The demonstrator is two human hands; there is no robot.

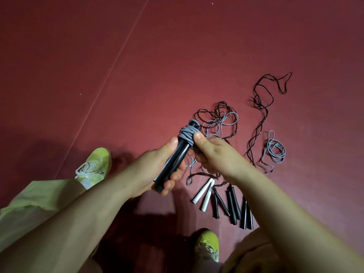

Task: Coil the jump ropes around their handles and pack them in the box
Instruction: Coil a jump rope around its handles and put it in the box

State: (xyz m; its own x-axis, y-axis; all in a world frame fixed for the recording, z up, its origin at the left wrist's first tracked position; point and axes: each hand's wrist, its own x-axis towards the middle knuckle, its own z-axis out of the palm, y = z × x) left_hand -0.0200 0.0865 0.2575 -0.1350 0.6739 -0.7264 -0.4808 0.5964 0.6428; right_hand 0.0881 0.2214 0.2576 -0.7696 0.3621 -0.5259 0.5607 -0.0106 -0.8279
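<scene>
My left hand (157, 170) grips a pair of black jump rope handles (175, 158) held together, pointing up and away. Grey rope (187, 134) is coiled in several turns around their upper end. My right hand (212, 152) pinches that grey rope beside the coil, thumb on top. A loose tail of the grey rope (218, 123) runs from the coil down to the floor. On the floor lie a pair of white handles (203, 194) and three pairs of black handles (232, 205) side by side, their ropes spread out behind. No box is in view.
The dark red floor (137, 75) has a thin pale line running diagonally at the left. A long black rope (260, 119) snakes far right, and a small grey rope bundle (274, 148) lies beside it. My yellow-green shoes (94, 164) (208, 245) and pale trousers fill the bottom.
</scene>
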